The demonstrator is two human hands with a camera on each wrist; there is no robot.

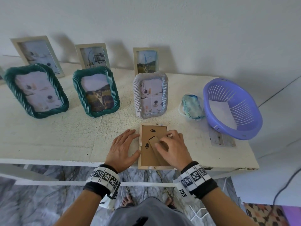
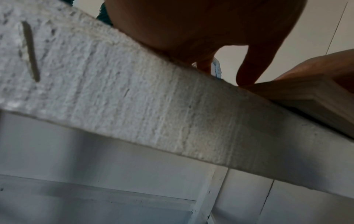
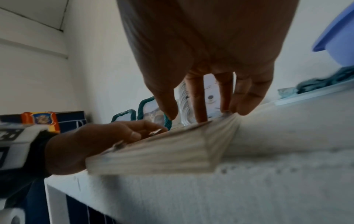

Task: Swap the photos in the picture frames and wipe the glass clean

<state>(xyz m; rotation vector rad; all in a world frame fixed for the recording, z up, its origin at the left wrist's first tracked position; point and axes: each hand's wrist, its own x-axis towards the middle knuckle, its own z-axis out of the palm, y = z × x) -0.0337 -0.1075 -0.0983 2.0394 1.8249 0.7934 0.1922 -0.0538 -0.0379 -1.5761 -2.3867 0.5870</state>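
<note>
A light wooden picture frame lies face down at the table's front edge, its brown backing board and folded stand facing up. My left hand lies flat on the table beside the frame's left rail, with its thumb against that rail. My right hand hovers over the backing, and its fingertips press down near the right rail. In the right wrist view small metal tabs stick up from the frame. A teal wiping cloth sits in a clear tray to the right.
Two teal twisted frames and a white one stand mid-table, with three wooden frames against the wall behind. A purple basket holding white paper sits at the right, over a loose photo.
</note>
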